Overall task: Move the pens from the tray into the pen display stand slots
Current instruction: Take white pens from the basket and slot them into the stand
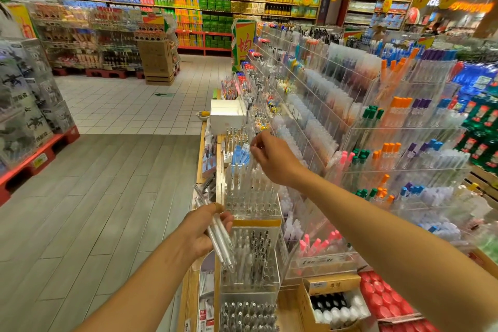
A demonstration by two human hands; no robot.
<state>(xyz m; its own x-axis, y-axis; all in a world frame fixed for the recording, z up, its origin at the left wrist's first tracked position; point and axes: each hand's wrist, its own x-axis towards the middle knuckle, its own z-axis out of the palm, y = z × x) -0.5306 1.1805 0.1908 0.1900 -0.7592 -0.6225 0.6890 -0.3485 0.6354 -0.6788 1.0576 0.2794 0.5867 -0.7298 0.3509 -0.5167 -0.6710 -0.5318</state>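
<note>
Here, head view: my left hand (203,229) gripped a bundle of clear pens (215,226), fingers curled round the barrels, the bundle slanting across the front of the acrylic pen display stand (252,197). My right hand (272,156) was raised over the stand's upper tier, thumb and forefinger pinched on one clear pen (253,163) whose lower end pointed down among the pens already standing in the slots. I could not tell which slot it was meant for, nor make out the tray. Beyond the stand sat a white box (226,114). Risk, as I judged it: the transparent barrel was hard to see against its neighbours, so it could miss a free slot and knock them, and the loosely fanned bundle could slip from my left hand.
</note>
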